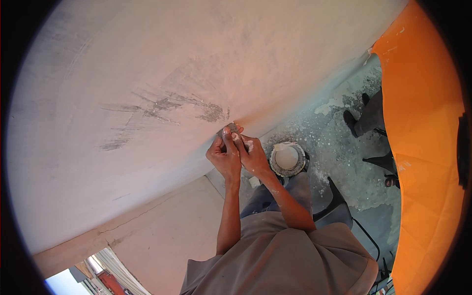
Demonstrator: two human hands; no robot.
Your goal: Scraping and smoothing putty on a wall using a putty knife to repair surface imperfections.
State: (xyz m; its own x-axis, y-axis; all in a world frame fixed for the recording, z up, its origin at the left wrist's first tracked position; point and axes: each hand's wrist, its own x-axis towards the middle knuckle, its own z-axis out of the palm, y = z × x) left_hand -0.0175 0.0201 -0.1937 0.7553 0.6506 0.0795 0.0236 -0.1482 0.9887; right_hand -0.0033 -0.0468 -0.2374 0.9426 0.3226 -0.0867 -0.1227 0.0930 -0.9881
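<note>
Pinching grey piece (pixel 233 127), left hand (pixel 222 155) and right hand (pixel 252 154) closed on it, thumbs (pixel 226 133) against it

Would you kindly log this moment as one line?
left hand: holds grey piece | right hand: same piece | wall: dark marks | bucket: right of hands

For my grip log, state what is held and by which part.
The left hand and right hand hold a small flat grey piece by its near side; its exact kind is unclear.
</note>
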